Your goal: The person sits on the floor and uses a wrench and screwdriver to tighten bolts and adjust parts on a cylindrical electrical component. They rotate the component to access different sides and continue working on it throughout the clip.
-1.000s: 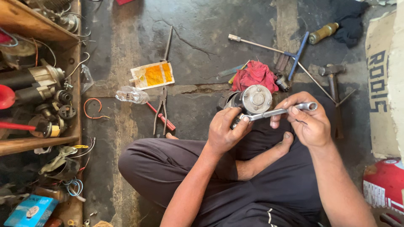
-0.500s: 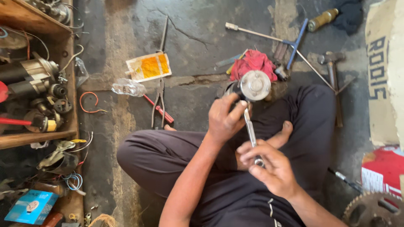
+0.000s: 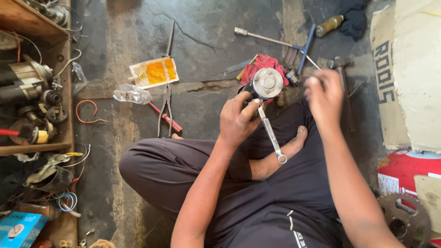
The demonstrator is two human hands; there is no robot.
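Yellow packet (image 3: pixel 154 72), pliers (image 3: pixel 165 110), hammer (image 3: pixel 342 82), sprocket (image 3: pixel 406 222).

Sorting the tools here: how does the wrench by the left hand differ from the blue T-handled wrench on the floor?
The wrench is short, plain silver and flat, with a ring end; the blue T-handled wrench is longer, a thin rod with a blue crossbar and a socket tip. The wrench sits at the round metal part by the left hand, slanting down over the lap; the T-handled one lies untouched on the floor. Both are metal hand tools.
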